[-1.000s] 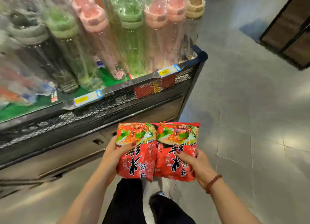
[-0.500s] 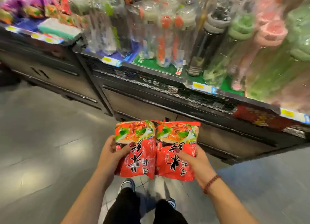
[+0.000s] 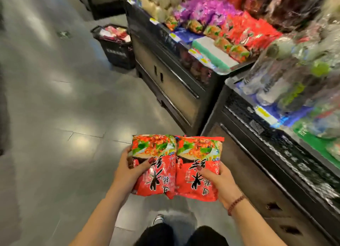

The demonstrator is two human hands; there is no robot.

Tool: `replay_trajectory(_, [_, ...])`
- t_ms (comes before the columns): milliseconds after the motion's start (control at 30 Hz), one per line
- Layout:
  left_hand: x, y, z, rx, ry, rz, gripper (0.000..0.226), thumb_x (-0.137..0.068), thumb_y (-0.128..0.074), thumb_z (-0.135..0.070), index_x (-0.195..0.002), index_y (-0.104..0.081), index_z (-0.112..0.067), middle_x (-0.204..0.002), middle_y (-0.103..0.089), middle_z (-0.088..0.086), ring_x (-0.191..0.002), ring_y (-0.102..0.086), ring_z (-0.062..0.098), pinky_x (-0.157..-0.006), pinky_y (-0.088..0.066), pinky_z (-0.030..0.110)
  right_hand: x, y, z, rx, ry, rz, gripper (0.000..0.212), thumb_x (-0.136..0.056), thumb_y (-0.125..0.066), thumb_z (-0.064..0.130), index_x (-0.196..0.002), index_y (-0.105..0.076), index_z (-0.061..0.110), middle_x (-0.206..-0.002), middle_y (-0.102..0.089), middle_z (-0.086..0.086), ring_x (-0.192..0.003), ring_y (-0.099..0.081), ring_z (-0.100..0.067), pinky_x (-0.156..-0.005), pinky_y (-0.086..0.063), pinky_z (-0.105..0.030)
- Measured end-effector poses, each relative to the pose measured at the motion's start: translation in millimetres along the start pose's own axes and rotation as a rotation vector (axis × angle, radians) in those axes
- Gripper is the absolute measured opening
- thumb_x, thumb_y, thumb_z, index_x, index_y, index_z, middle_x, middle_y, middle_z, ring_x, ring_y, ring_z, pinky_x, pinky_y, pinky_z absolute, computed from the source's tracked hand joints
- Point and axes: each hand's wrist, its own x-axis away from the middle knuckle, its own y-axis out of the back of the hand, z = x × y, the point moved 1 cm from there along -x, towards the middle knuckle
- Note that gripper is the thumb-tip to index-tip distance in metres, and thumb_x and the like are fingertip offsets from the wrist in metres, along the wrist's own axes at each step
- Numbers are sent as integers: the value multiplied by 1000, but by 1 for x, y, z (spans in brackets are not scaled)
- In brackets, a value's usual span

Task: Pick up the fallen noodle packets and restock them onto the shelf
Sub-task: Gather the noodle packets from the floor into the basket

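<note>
Left hand (image 3: 128,172): gripping left noodle packet (image 3: 153,164), lower centre.
Right hand (image 3: 219,185): clasping right noodle packet (image 3: 199,168).
Progress: pickup done; shelf (image 3: 211,59) placement, upper right, pending.

2 red noodle packets (image 3: 175,167) with black lettering, grey tiled floor (image 3: 55,107), black basket (image 3: 117,48), purple bags (image 3: 206,10).

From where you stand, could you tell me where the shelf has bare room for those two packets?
The bare green-and-white strip on the shelf, between the blue patch and the orange-green packets, looks free. Behind it, red packets crowd the shelf. Both noodle packets remain in hand.
</note>
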Motion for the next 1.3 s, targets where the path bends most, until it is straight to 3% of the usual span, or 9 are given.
replay_trajectory(167, [-54,40,-29,88,-31,-128,75,-57,-89,-26,-120,-50,-39,-109,-68,-3,-85,-73,15,-64,-57,30,-75,-68,37,65,-30,118,53,-70,-76,7,-118,-55,9,-102,-73,-14,-89,-71,-35,-72,-59,-46])
replay_trajectory(233, [-78,49,-37,103,-16,-177,77,-57,-90,-29,-122,-49,-34,-111,-68,0,-84,-73,14,-62,-57,28,-108,-90,53,103,-47,160,50,-73,-76,6,-118,-54,10,-102,-73,-13,-89,-71,-34,-71,-59,-45])
replay_trajectory(367, [-141,64,-59,130,-22,-269,97,-51,-91,-41,-135,-44,-30,-117,-66,2,-93,-71,23,-70,-58,38,-182,-132,89,130,-64,254,59,-65,-78,13,-119,-54,13,-101,-74,-10,-90,-71,-32,-71,-59,-42])
replay_trajectory(533, [-237,59,-105,153,-53,-367,61,-76,-78,-19,-126,-46,-35,-113,-66,3,-82,-73,19,-60,-57,31,-288,-176,151,170,-48,333,66,-63,-86,13,-121,-55,11,-106,-72,-12,-94,-70,-33,-81,-56,-52])
replay_trajectory(667, [-304,50,-149,178,-57,-415,56,-78,-76,-18,-124,-47,-32,-112,-66,4,-79,-73,19,-57,-57,30,-362,-204,209,237,-63,404,66,-61,-88,16,-119,-56,14,-107,-72,-11,-96,-70,-33,-86,-54,-56])
replay_trajectory(867, [-388,65,-189,228,-48,-498,56,-73,-78,-23,-119,-50,-37,-115,-66,2,-88,-72,21,-64,-58,33,-452,-264,263,308,-81,453,60,-59,-81,17,-114,-58,12,-105,-72,-11,-93,-71,-31,-81,-56,-50])
replay_trajectory(933, [-411,74,-200,225,-42,-510,66,-66,-79,-30,-125,-49,-34,-117,-65,3,-94,-71,24,-68,-59,37,-473,-283,272,343,-77,458,60,-59,-81,20,-114,-58,14,-106,-72,-10,-93,-71,-29,-82,-56,-49])
replay_trajectory(1100, [-516,117,-231,247,-39,-507,74,-64,-80,-32,-130,-47,-32,-117,-65,2,-97,-71,24,-77,-60,45,-566,-357,298,388,-73,466,48,-73,-78,15,-115,-56,17,-106,-72,-6,-92,-71,-25,-82,-57,-47])
replay_trajectory(1300, [-655,179,-290,260,-52,-497,75,-62,-80,-31,-129,-48,-31,-120,-64,3,-103,-68,25,-84,-58,48,-672,-462,350,377,-58,442,44,-75,-77,8,-114,-58,14,-103,-73,-8,-92,-71,-27,-80,-57,-47])
